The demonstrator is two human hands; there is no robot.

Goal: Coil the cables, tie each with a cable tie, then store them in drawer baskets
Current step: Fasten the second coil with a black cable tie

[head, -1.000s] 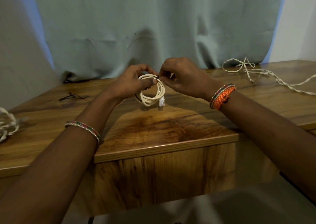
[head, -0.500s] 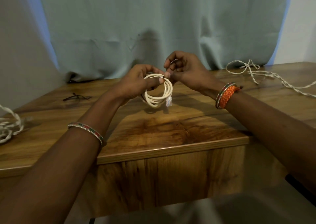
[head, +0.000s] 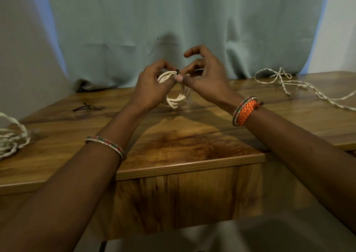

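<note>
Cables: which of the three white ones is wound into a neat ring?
The cable held up in both hands; the other two lie loose on the table, at its far left and far right.

We see a wooden counter [head: 192, 149] with a glossy, dark-grained top and a matching front panel. Behind it hangs a pale grey-green curtain [head: 173, 20], creased, against a light wall [head: 342, 30].

Nothing to read here: no lettering, labels, brand marks or numbers show on any surface in this view.
</note>
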